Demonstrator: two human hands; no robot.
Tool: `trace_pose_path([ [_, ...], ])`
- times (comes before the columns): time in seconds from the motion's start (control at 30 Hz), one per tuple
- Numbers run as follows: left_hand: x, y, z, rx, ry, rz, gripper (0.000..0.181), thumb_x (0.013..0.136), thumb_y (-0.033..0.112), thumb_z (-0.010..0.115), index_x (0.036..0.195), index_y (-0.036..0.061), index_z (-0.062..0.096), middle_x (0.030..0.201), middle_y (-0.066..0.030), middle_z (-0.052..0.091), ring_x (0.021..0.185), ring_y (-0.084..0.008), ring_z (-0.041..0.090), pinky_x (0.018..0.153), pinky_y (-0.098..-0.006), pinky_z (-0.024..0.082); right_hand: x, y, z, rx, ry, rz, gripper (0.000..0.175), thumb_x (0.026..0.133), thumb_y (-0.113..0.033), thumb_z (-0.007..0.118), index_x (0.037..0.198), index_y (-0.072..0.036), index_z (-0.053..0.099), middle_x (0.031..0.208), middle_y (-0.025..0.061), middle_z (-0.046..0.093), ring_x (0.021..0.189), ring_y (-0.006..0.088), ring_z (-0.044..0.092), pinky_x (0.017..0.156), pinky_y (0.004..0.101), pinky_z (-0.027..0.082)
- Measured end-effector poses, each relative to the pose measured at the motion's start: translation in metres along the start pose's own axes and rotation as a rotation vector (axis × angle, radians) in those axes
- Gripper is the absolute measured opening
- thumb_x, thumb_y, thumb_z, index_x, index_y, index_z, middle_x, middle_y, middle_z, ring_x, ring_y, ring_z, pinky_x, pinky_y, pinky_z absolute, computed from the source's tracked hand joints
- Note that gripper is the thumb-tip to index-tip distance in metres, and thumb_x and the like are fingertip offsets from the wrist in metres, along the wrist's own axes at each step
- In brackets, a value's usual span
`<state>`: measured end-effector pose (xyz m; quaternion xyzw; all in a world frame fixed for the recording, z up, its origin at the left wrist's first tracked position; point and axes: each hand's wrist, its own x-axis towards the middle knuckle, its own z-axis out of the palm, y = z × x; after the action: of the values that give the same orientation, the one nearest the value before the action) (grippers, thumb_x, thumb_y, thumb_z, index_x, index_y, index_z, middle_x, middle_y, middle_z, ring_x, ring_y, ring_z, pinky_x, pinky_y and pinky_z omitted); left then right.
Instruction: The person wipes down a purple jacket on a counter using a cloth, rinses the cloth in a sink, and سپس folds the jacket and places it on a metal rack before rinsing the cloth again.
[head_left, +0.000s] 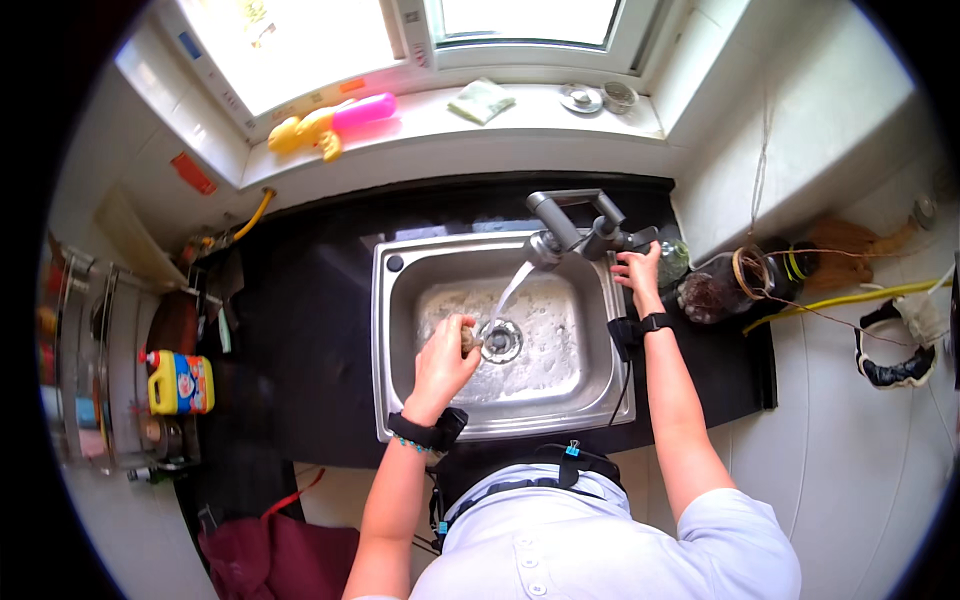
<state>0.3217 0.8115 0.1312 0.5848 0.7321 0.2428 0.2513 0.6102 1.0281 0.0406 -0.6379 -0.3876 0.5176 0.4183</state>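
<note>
Water runs from the grey faucet (555, 236) into the stainless steel sink (381, 337), falling near the drain (501, 341). Over the left part of the basin, my left hand (446, 360) grips a small brownish object (471, 341) beside the stream; what it is, I cannot tell. My right hand (639, 274) is raised at the sink's right rim, fingers spread, by the dark lever end (641, 238) of the faucet. Whether the fingertips touch the lever is unclear. A clear glass jar (673, 261) stands just right of that hand.
Large glass jars (712, 289) stand on the black counter at right. A yellow detergent bottle (181, 382) is on the left near a metal rack (112, 360). The windowsill (427, 131) holds a pink and yellow toy (334, 124), a folded cloth (481, 100) and a small glass bowl (619, 97).
</note>
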Motion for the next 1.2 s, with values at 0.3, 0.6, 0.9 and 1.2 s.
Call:
trace_pose_path([
  [0.3, -0.003, -0.010, -0.001, 0.044, 0.012, 0.018, 0.038, 0.076, 0.027, 0.063, 0.108, 0.0110, 0.053, 0.103, -0.0082, 0.059, 0.094, -0.0260, 0.058, 0.076, -0.0350, 0.047, -0.037, -0.003, -0.005, -0.444, -0.168, -0.159, 0.078, 0.083, -0.018, 0.053, 0.140, -0.010, 0.001, 0.082, 0.0097, 0.063, 0.058, 0.0192, 0.062, 0.049, 0.0299, 0.050],
  [0.6, -0.017, 0.025, 0.005, -0.092, 0.031, 0.204, 0.029, 0.071, 0.022, 0.070, 0.094, 0.0122, 0.055, 0.093, -0.0096, 0.053, 0.084, -0.0306, 0.058, 0.070, -0.0389, 0.047, -0.164, 0.041, 0.114, -0.516, -0.627, -0.912, 0.064, 0.070, -0.027, 0.070, 0.125, -0.009, 0.042, 0.129, 0.0128, 0.045, 0.124, 0.0320, 0.037, 0.104, 0.0478, 0.021],
  [0.9, -0.040, -0.068, -0.020, -0.143, -0.031, -0.055, 0.066, 0.070, 0.025, 0.071, 0.126, 0.0122, 0.039, 0.116, -0.0187, 0.044, 0.106, -0.0309, 0.050, 0.091, -0.0363, 0.041, -0.181, -0.018, 0.108, -0.569, -0.946, -0.435, 0.035, 0.071, -0.010, 0.061, 0.102, -0.004, 0.046, 0.097, 0.0098, 0.053, 0.092, 0.0182, 0.053, 0.087, 0.0300, 0.039],
  [1.2, -0.027, -0.036, 0.010, -1.106, -0.388, 0.041, 0.096, 0.067, 0.030, 0.077, 0.140, 0.0068, 0.019, 0.132, -0.0127, 0.036, 0.122, -0.0215, 0.036, 0.101, -0.0317, 0.031, -0.212, -0.032, 0.123, 0.300, -0.909, 0.206, 0.035, 0.074, -0.005, 0.053, 0.108, -0.001, 0.046, 0.102, 0.0076, 0.054, 0.093, 0.0160, 0.053, 0.084, 0.0307, 0.043],
])
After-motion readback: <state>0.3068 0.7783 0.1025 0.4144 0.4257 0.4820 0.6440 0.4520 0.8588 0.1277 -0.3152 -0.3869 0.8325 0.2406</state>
